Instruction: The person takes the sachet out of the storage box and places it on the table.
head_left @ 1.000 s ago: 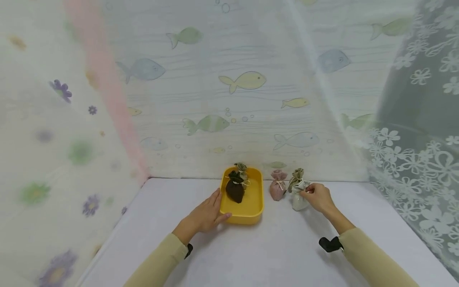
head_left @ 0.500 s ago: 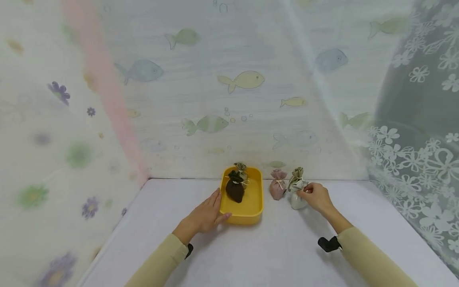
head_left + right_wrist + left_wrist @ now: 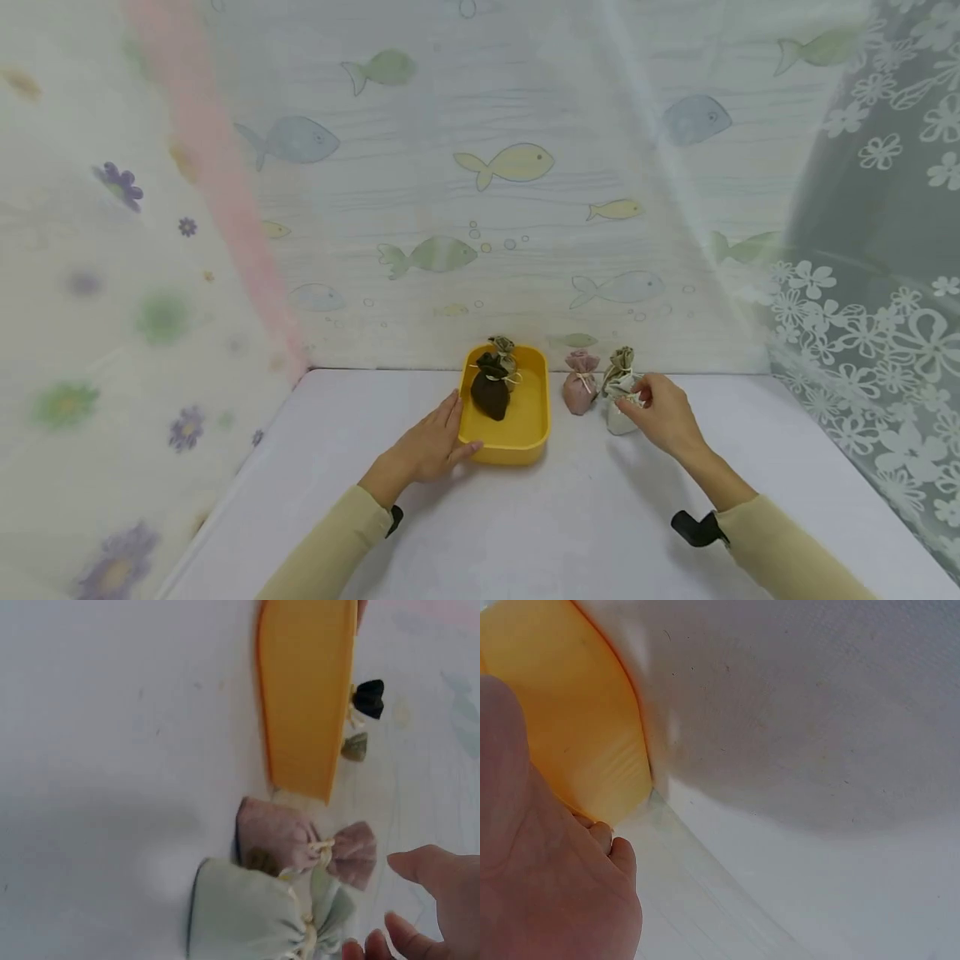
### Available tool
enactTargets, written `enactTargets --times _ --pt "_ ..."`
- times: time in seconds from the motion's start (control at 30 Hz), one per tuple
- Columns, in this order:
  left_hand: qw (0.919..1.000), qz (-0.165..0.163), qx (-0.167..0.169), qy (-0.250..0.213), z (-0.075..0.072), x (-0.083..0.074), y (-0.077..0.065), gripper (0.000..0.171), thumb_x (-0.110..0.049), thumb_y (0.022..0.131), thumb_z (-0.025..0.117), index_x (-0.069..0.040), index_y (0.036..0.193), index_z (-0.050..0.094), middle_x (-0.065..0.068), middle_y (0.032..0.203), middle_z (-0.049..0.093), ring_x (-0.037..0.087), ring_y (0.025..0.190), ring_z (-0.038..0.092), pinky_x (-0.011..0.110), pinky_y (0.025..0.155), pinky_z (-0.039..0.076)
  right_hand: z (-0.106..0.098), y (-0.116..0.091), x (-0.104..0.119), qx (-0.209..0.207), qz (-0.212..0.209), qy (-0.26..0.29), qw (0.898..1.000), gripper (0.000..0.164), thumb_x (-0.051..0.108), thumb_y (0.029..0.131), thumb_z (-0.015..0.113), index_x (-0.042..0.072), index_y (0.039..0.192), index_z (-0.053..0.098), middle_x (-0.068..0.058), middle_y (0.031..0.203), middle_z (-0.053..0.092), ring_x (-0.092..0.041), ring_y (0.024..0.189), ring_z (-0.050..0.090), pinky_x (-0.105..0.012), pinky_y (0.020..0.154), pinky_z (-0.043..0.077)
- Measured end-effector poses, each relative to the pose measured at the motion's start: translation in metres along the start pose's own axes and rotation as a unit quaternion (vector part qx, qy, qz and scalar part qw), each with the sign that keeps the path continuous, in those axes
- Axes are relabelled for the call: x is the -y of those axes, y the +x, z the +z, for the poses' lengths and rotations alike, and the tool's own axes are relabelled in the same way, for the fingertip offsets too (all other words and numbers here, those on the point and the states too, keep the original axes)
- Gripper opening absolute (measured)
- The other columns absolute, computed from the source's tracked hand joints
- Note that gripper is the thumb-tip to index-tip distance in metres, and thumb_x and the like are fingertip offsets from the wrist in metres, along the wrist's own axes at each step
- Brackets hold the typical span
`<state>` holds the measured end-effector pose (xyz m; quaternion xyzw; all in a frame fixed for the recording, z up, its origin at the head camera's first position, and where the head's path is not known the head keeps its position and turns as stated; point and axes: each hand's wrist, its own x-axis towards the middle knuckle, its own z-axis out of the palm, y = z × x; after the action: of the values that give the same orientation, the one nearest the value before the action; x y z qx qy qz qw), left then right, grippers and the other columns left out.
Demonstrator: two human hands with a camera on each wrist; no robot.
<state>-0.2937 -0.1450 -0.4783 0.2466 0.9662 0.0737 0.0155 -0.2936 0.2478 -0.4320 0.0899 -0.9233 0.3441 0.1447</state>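
My left hand [image 3: 427, 446] rests along the left side of a yellow plastic box [image 3: 528, 408], fingers straight and thumb at its near corner. Inside the box a black drawstring pouch [image 3: 491, 396] leans before an olive-patterned one [image 3: 505, 357]. My right hand [image 3: 669, 417] hovers at the gathered top of a pale green-white pouch [image 3: 621, 419]; in the right wrist view its thumb [image 3: 420, 864] and fingers are spread apart beside the neck of that pale pouch [image 3: 244, 911]. Just behind stands an olive pouch [image 3: 619, 363], partly hidden. To its left is a dusty-pink pouch [image 3: 580, 393].
A white-covered table [image 3: 525, 533] carries everything. A sheer curtain with fish prints [image 3: 495, 208] hangs right behind the table's back edge, and further curtains flank it on the left and right. The pouches on the table stand close together, right of the box.
The right hand pinched the pale pouch's top and shifted it slightly left against the olive pouch, then let go; its fingers are now apart. The left hand stays at the box.
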Motion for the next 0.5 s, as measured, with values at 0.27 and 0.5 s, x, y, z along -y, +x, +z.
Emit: enactTargets --times 0.27,0.5 --pt "0.9999 0.003 0.011 0.004 -0.001 -0.001 -0.004 0.097 -0.07 0.103 0.028 0.007 0.161 0.011 0.022 0.17 0.003 0.033 0.157 0.012 0.046 0.125 0.021 0.035 0.008 0.037 0.046 -0.047 0.074 0.995 0.035 0.013 0.092 0.076 -0.006 0.118 0.063 -0.019 0.104 0.065 -0.03 0.091 0.061 -0.035 0.076 0.054" --pt "0.9999 0.003 0.011 0.001 -0.004 -0.002 -0.003 0.095 -0.068 0.105 0.029 0.007 0.161 0.011 0.021 0.17 0.002 0.031 0.158 0.009 0.045 0.126 0.019 0.079 0.035 0.07 0.1 -0.032 0.12 0.987 0.054 0.02 0.093 0.076 -0.007 0.135 0.056 -0.024 0.122 0.064 -0.035 0.108 0.063 -0.048 0.094 0.055"
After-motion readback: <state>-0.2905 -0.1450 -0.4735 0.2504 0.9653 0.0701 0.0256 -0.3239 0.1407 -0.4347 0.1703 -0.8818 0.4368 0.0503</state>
